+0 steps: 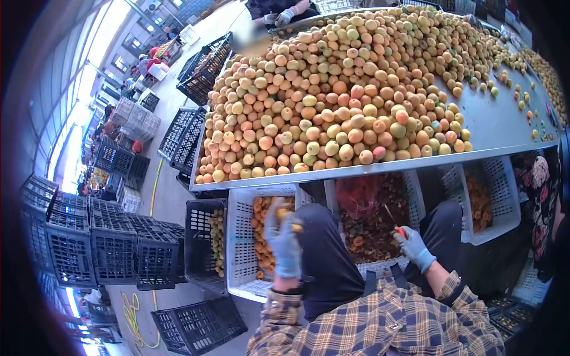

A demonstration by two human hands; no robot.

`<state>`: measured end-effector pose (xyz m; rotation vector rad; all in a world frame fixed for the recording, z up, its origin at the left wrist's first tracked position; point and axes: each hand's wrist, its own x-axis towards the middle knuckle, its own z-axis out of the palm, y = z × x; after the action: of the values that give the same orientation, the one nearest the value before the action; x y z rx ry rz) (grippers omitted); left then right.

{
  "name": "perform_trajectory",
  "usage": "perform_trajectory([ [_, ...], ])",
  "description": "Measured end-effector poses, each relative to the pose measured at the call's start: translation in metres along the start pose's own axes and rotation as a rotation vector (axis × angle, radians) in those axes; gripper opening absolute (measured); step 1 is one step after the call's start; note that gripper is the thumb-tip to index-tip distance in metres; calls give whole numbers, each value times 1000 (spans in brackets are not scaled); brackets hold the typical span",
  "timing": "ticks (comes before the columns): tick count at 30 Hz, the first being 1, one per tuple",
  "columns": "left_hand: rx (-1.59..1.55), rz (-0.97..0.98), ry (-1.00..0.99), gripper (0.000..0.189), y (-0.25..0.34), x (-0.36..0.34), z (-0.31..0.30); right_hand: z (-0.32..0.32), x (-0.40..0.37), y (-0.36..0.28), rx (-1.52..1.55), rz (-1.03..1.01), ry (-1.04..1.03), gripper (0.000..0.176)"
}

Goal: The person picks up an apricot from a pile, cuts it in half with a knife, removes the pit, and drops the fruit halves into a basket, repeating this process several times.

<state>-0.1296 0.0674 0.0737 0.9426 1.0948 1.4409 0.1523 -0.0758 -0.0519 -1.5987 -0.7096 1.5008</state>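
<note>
My left hand (284, 243), in a pale blue glove and blurred by motion, is over a white crate (240, 249) at my left knee. Orange apricot pieces (297, 228) show at its fingers and thumb. Inside that crate lie apricot halves (260, 222). My right hand (417, 249), gloved too, is closed on a slim knife (400, 231) with a red handle, its thin blade pointing up and left. Below the blade, between my knees, a crate (415, 196) contains dark scraps (380, 237) and a red mesh bag (358, 194). Whole apricots (332, 118) are heaped on the metal table.
The metal table's edge (332, 174) runs across in front of my knees. A black crate (199, 237) with small fruit stands left; another white crate (504, 204) is at right. Stacked black crates (113, 243) line the left. Across the table are a person's gloved hands (284, 18).
</note>
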Motion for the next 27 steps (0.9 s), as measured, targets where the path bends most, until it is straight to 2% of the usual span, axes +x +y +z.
perform_trajectory([
  [1, 48, 57, 87, 36, 1, 12, -19, -3, 4, 8, -6, -35, -35, 17],
  [2, 312, 103, 117, 36, -1, 27, -47, -1, -1, -1, -38, -23, -32, 18],
  [3, 1009, 404, 54, 36, -5, 45, -80, -2, 3, 7, -129, -89, -24, 19],
  [4, 1321, 400, 108, 37, -7, 50, -94, -2, 2, 5, -103, -64, -27, 18],
  [8, 1394, 455, 27, 36, 0, 96, -89, 1, -1, -3, -145, -42, -33, 18],
  [10, 1098, 261, -86, 34, -2, 138, -68, 2, 1, 4, -164, -49, -30, 17],
  [11, 1081, 275, -85, 34, -8, 162, -60, 2, 3, 7, -188, -62, -25, 16],
  [14, 1222, 611, -18, 37, -38, 243, -38, 0, 16, 30, -386, -105, 47, 24],
  [15, 1336, 477, 7, 46, -43, 263, -29, 1, 15, 26, -454, -91, 71, 27],
  [17, 1617, 348, -61, 53, -66, 292, -23, 3, 17, 25, -518, -97, 102, 26],
  [18, 1649, 332, -53, 53, -67, 291, -15, 2, 19, 27, -540, -41, 96, 29],
  [20, 1696, 318, -13, 48, -68, 285, 2, 2, 16, 16, -558, -100, 102, 32],
  [24, 1512, 204, -102, 51, -45, 272, 3, 3, 5, 5, -507, -51, 75, 32],
  [26, 984, 2, -217, 46, -38, 264, -3, 0, 2, 2, -469, -69, 68, 31],
  [27, 995, 10, -223, 46, -35, 252, 2, 0, 0, 2, -441, -84, 64, 31],
])
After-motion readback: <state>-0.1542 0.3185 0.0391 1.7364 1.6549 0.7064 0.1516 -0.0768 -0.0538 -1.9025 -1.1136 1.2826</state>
